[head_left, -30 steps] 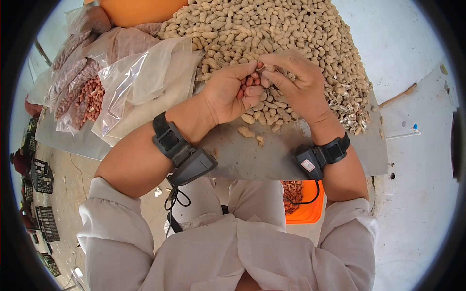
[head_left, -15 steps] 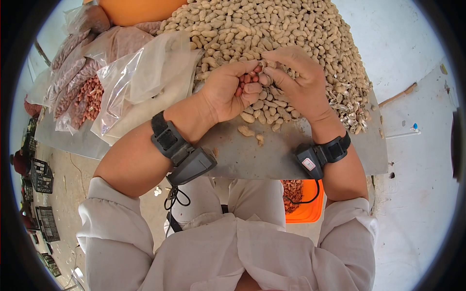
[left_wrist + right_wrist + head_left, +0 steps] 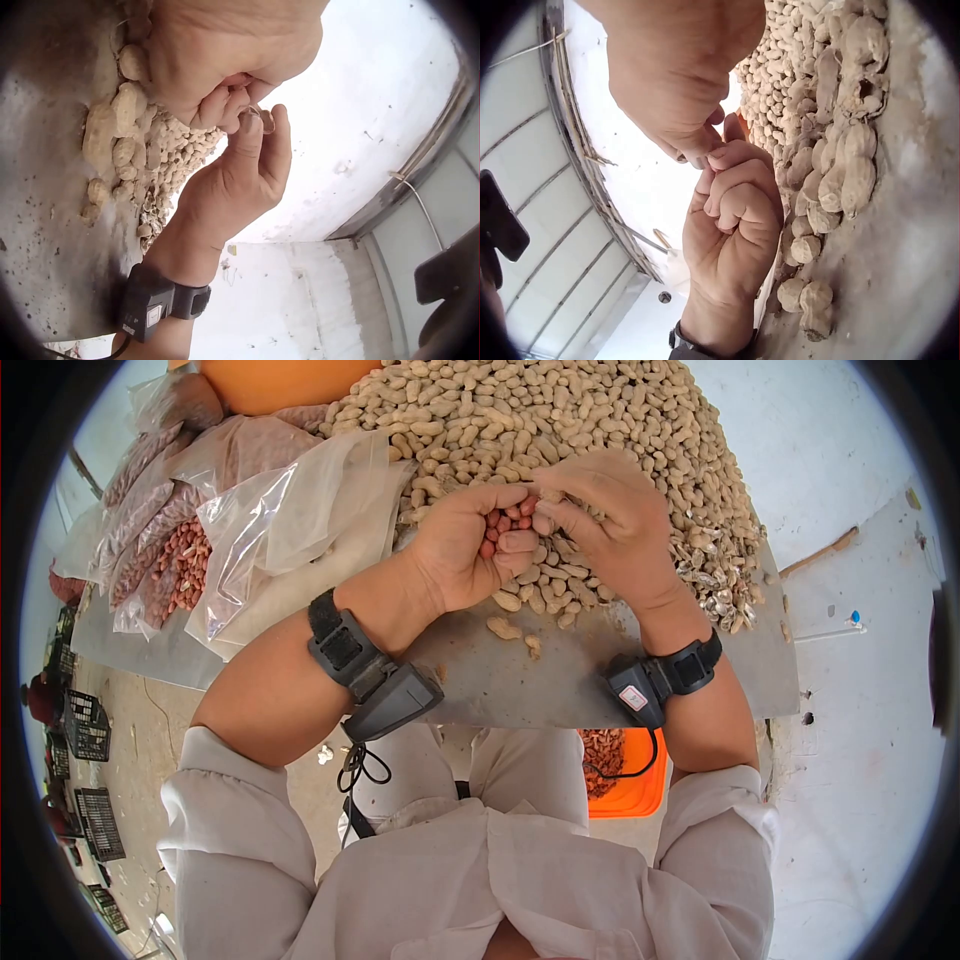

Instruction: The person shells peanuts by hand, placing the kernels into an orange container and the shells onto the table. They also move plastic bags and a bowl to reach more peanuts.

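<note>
Palm up, the left hand (image 3: 458,552) cups several red peanut kernels (image 3: 508,522) behind curled fingers. Its thumb and fingertips meet the right hand (image 3: 622,530) at the front of a heap of unshelled peanuts (image 3: 560,420). A piece of shell (image 3: 264,120) is pinched between the right thumb and forefinger in the left wrist view. In the right wrist view the left hand's (image 3: 739,217) fingers are curled, hiding most of the kernels.
Bags of red kernels (image 3: 182,565) and flat clear plastic bags (image 3: 300,520) lie at the left of the metal table (image 3: 540,690). Broken shells (image 3: 722,585) sit at the right. An orange container (image 3: 640,795) with reddish bits stands below, and another orange container (image 3: 285,382) behind.
The kernel between the fingertips now lies with the others in the left palm, where more red shows. Both hands stay close together in nearly the same place.
</note>
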`<state>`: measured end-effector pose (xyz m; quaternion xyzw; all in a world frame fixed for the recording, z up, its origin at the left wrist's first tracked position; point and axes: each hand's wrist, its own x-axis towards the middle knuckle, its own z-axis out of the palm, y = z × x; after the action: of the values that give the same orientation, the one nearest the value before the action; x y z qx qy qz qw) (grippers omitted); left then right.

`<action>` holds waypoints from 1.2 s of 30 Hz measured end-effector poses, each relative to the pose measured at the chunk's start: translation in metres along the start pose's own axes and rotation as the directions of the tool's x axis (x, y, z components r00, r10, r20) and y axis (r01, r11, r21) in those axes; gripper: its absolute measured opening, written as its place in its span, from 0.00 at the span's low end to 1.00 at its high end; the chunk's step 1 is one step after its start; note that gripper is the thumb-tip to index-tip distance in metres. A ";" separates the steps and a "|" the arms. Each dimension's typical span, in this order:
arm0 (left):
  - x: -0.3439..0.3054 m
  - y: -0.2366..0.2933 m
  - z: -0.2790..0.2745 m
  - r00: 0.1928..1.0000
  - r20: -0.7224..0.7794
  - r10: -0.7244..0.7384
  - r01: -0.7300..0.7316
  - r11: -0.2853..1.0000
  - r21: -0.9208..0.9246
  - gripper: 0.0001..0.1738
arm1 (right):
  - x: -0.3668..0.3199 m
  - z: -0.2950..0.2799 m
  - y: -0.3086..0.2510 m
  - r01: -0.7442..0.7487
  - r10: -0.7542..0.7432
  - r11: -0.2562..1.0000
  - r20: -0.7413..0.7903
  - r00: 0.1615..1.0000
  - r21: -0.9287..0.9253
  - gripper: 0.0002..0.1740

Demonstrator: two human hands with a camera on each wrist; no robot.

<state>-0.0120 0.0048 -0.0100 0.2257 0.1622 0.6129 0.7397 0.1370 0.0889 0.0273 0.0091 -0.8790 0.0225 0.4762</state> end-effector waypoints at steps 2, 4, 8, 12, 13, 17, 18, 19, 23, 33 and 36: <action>0.000 0.000 0.000 1.000 -0.022 0.005 -0.005 1.000 0.000 0.08 | 0.001 -0.001 0.002 0.015 -0.015 1.000 0.005 1.000 -0.011 0.10; 0.001 0.000 -0.001 0.999 -0.050 -0.002 0.002 1.000 0.006 0.08 | 0.002 -0.004 0.001 -0.028 0.028 1.000 -0.006 1.000 -0.005 0.09; -0.004 0.002 0.004 0.992 -0.112 0.050 -0.038 0.993 0.107 0.12 | 0.003 -0.019 0.004 -0.163 0.154 0.983 -0.104 0.983 -0.082 0.08; -0.004 0.006 0.002 0.979 -0.167 0.120 -0.093 0.983 0.159 0.14 | -0.008 -0.064 0.043 -0.359 0.252 0.788 -0.271 0.929 -0.500 0.10; -0.003 0.008 0.000 0.977 -0.172 0.128 -0.101 0.983 0.154 0.14 | -0.008 -0.079 0.048 -0.430 0.287 0.636 -0.321 0.902 -0.640 0.11; -0.003 0.005 0.004 0.965 -0.213 0.153 -0.122 0.981 0.153 0.14 | -0.009 -0.097 0.042 -0.438 0.226 0.253 -0.388 0.894 -0.863 0.11; -0.003 0.005 0.005 0.965 -0.210 0.154 -0.123 0.981 0.152 0.14 | -0.010 -0.092 0.045 -0.377 0.214 0.412 -0.314 0.925 -0.830 0.11; -0.003 0.004 0.005 0.966 -0.208 0.155 -0.124 0.980 0.152 0.14 | -0.012 -0.085 0.052 -0.306 0.188 0.560 -0.242 0.952 -0.770 0.12; -0.003 0.007 -0.001 0.974 -0.163 0.157 -0.134 0.981 0.139 0.12 | -0.008 -0.046 0.025 -0.479 0.555 0.812 0.190 0.810 -0.334 0.12; -0.003 0.004 0.004 0.966 -0.187 0.179 -0.141 0.970 0.200 0.08 | -0.016 -0.015 0.029 -0.378 0.594 0.803 0.557 0.581 -0.461 0.16; -0.003 0.003 0.004 0.966 -0.184 0.183 -0.141 0.965 0.219 0.08 | -0.019 -0.012 0.032 -0.374 0.582 0.809 0.533 0.614 -0.453 0.15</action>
<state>-0.0129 0.0019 -0.0046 0.2494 0.2798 0.6715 0.6392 0.1556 0.1214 0.0171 -0.2930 -0.9494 0.0134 0.1121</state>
